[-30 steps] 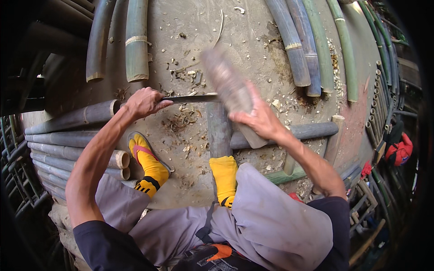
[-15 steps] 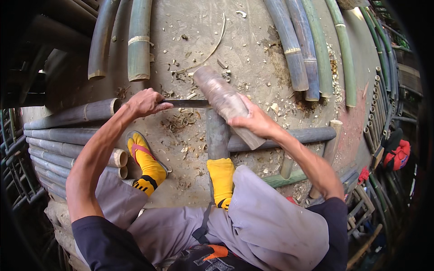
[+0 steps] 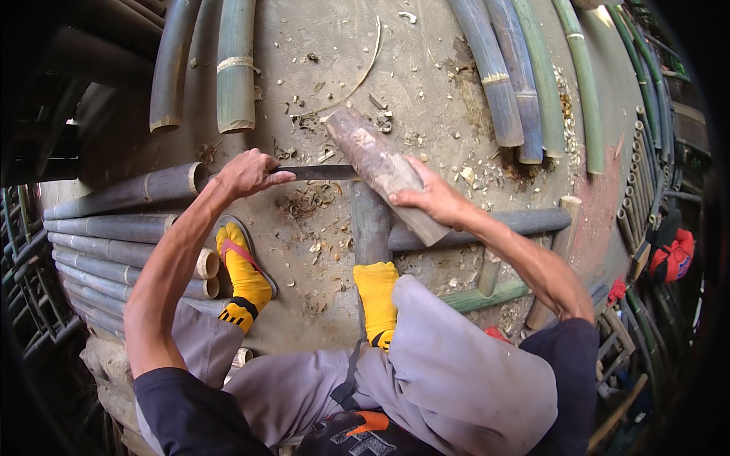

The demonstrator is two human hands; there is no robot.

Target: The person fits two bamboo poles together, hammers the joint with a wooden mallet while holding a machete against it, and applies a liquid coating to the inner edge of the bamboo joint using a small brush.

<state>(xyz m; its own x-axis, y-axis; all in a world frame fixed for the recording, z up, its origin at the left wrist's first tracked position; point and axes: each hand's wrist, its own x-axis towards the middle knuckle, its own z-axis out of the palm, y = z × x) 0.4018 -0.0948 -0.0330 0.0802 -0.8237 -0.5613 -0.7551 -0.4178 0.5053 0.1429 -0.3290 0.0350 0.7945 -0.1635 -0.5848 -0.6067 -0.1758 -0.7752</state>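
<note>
Left hand (image 3: 247, 173) clenched on knife handle, blade (image 3: 319, 172) laid across bamboo pole (image 3: 371, 224); right hand (image 3: 430, 199) gripping wooden mallet (image 3: 384, 173) above blade, yellow-socked foot (image 3: 376, 296) steadying pole

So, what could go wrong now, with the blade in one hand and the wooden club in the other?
1. The left hand grips the blade close to where the wooden club lies on it; a glancing blow might hit the fingers.
2. The foot in a yellow sock rests on the upright bamboo piece just below the blade, so a slipping blade may reach it.
</note>
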